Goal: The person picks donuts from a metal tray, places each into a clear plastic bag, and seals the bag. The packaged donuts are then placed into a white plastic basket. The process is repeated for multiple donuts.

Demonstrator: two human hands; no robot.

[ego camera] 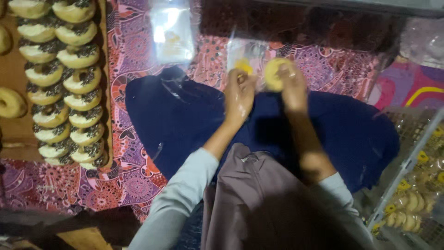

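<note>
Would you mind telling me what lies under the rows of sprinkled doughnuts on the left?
The sprinkled doughnuts rest on a brown board, which lies on patterned cloth. The doughnuts hide the board beneath them.

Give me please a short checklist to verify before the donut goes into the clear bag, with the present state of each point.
1. Donut is held firmly in the right hand: ok, fingers wrap its edge.
2. Clear plastic bag is held by the left hand: ok, the hand grips its lower edge.
3. Bag mouth is open toward the donut: cannot tell, the plastic is blurred.
4. Donut and bag are close together: ok, they are side by side above the dark blue cloth.
5. More donuts are ready: ok, rows of topped donuts lie on the tray at the left.
</note>
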